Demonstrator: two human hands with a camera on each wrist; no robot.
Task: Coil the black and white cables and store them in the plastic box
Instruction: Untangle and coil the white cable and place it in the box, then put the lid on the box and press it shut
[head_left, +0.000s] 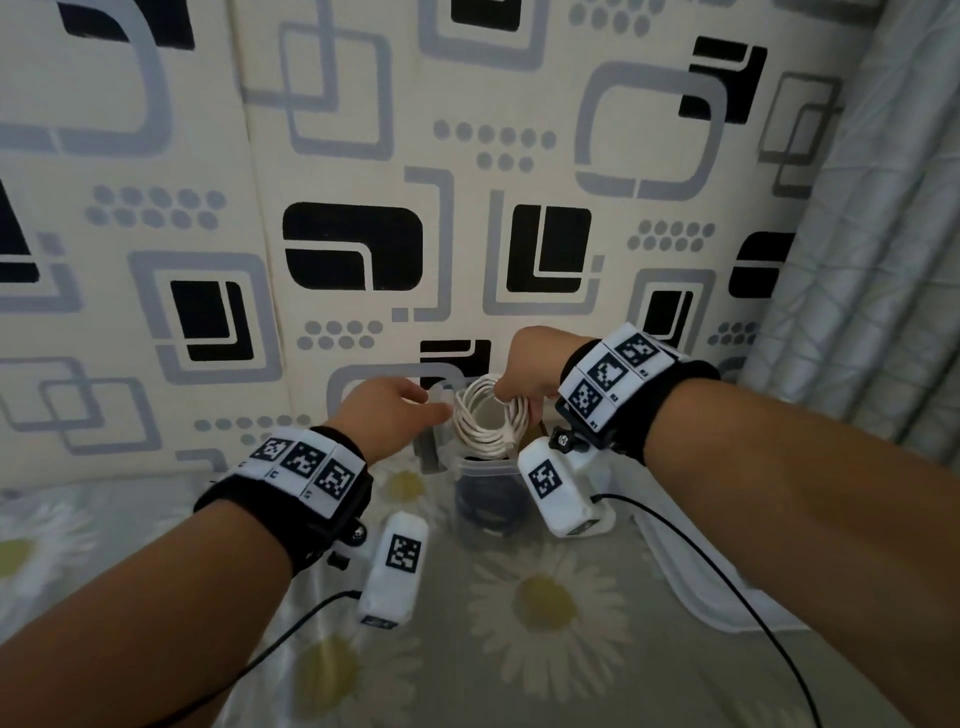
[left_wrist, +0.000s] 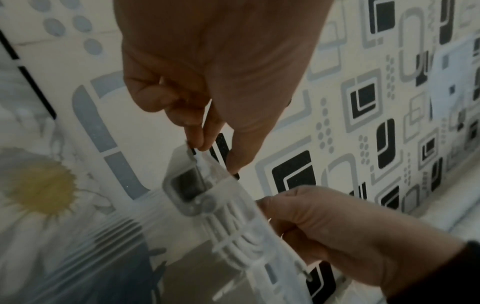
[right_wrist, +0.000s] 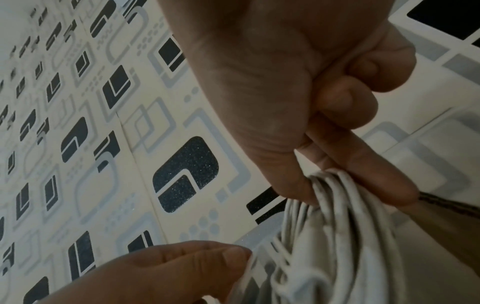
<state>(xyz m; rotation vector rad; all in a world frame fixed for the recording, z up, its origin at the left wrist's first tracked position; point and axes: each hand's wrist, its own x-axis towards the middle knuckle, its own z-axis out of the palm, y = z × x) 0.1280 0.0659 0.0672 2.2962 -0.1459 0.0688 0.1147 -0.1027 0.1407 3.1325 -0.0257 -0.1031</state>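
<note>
My right hand (head_left: 506, 389) pinches the coiled white cable (head_left: 488, 421) at its top, between thumb and fingers (right_wrist: 384, 185). The coil (right_wrist: 337, 236) hangs upright just above the open clear plastic box (head_left: 467, 525). A dark coil, the black cable (head_left: 488, 501), lies inside the box. My left hand (head_left: 441, 410) pinches the top edge of the box's translucent lid (left_wrist: 233, 197), which stands upright to the left of the coil. The lid's grey latch (left_wrist: 184, 191) faces the left wrist camera. Part of the white cable (left_wrist: 233, 242) shows through the lid.
The box stands on a bed sheet with a daisy print (head_left: 545, 603), close to a patterned wall (head_left: 353, 249). A grey curtain (head_left: 872, 260) hangs at the right. A flat white object (head_left: 685, 577) lies right of the box. Thin black leads (head_left: 727, 577) trail from the wrist cameras.
</note>
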